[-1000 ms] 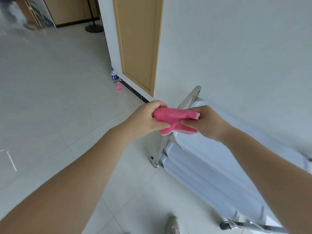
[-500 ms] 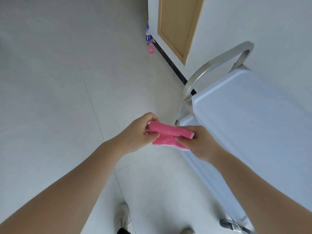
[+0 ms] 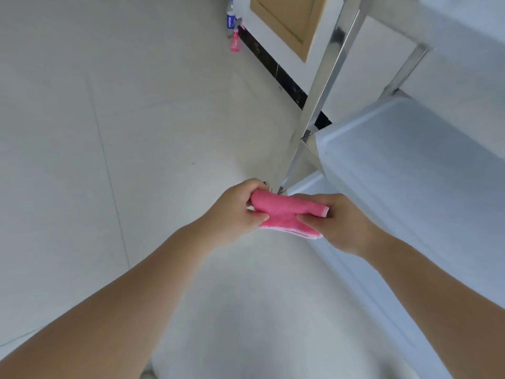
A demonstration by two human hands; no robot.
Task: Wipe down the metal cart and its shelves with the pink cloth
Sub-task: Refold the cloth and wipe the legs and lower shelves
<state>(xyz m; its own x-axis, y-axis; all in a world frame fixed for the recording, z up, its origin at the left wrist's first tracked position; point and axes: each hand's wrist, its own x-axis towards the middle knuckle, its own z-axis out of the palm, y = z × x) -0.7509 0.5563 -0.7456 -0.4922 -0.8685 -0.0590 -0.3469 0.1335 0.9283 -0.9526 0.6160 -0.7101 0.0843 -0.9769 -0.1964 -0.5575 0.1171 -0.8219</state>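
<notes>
2 hands hold the pink cloth between them, above the floor and just beside the corner of the metal cart. The fingers of the left hand are curled over the left end of the cloth, with the thumb pressed on its near side. The fingers of the right hand pinch the right end, and the thumb lies on the front of the cloth. The cloth is folded into a thick strip, and a pale edge shows along its lower side and at its right end.

The cart stands at the right. A shiny upright post rises from its corner, and 1 white shelf surface lies beside the right hand, with another shelf higher up. Far away, next to the dark baseboard, stand 1 bottle with a blue label and 1 pink spray bottle. A wooden door panel is on the wall near them. The floor is of pale tiles.
</notes>
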